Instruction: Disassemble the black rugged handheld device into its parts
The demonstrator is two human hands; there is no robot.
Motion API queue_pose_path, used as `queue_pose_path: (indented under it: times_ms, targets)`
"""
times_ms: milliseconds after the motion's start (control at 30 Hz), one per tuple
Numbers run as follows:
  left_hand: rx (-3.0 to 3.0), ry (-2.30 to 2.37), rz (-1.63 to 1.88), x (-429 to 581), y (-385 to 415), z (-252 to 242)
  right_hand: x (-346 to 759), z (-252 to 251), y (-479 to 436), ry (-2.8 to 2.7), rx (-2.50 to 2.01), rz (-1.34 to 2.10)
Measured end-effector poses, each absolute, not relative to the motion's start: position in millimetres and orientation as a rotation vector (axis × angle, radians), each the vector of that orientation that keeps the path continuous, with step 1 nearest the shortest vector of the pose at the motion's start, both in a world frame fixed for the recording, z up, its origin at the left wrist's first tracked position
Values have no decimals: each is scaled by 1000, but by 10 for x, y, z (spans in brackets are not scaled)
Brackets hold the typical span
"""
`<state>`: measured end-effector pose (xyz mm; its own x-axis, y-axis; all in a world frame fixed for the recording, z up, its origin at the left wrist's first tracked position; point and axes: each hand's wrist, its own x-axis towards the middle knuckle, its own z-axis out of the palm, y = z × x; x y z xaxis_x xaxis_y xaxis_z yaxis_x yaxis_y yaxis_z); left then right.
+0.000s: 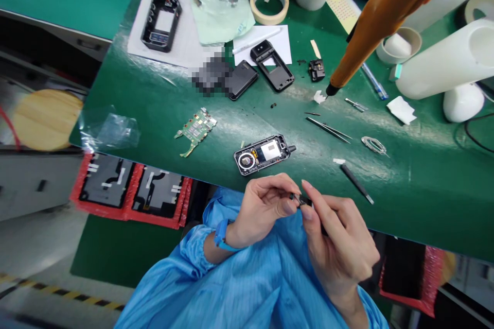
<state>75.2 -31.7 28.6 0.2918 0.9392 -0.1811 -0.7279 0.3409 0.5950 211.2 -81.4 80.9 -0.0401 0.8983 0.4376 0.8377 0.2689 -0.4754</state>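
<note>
A small black part (304,200) with a metallic bit is pinched between the fingertips of my left hand (266,208) and my right hand (339,236), just off the table's front edge. Its exact kind is too small to make out. Beyond my hands lies an opened handheld device (266,153), showing a round speaker and a white label. To its left is a green circuit board (196,132). A dark flat stick tool (357,183) lies to the right of my hands, with tweezers (328,129) and a coiled wire (374,145) farther back.
An orange electric screwdriver (370,30) hangs down at the right. Black housings (161,21), a battery-like block (243,80) and a tape roll (269,3) sit at the back. White bottles (447,61) stand far right. Red padded trays (131,190) are below the table's left edge.
</note>
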Motion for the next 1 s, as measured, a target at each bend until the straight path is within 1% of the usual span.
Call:
queue_pose_path:
  times_ms: [400,667,833,1000]
  targets:
    - [430,510,1174,758,-331,281,2112,800,-797,-1851,-1569,108]
    - [411,539,1094,741,-322,299,2133,775,-802,-1825,-1562,134]
    - [407,480,1097,725,-321,309,2145,784,-805,-1832,-1544,143]
    - [394,518,1092,715,-308,337,2164,826,-802,-1881,-1557,158]
